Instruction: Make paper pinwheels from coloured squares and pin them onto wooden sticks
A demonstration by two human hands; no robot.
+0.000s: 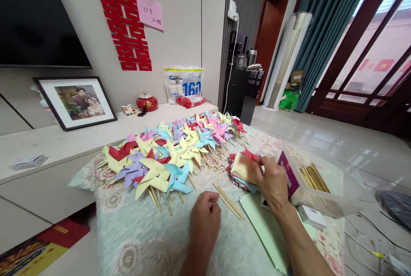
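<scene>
So the thing I'd worry about here is the paper stack (245, 166), which sits right of the pinwheels (180, 154) and just left of the plastic box (293, 179). It's a loose, uneven pile with corners poking out every which way, so a careless drag on the top yellow piece could pull others along or fan the lot across the tablecloth (160, 241). The right hand (272, 177) has its fingertips at that yellow piece's edge; can't tell whether they're pinched on it or just resting. The box is right beside that hand too, so an elbow or wrist swinging wide might knock it.

The left hand (207, 218) is loosely curled near the tablecloth, thumb close to the fingers, and I can't tell if anything's tucked inside. It's just beside the loose sticks (228, 202), and being thin and roundish, those would probably roll if bumped. The pinwheels overlap a lot, so yanking one could bend its neighbours' blades.

Counts: two hands, one paper stack, one plastic box, one small white box (313, 217) in front of it. Loose sticks look like three, but they lie close together. The sticks inside the box (314, 177) are a bundle, too bunched to count. Pinwheels: loads, too overlapped for an honest number. The green sheets (263, 229) lie layered, so no count there either.
</scene>
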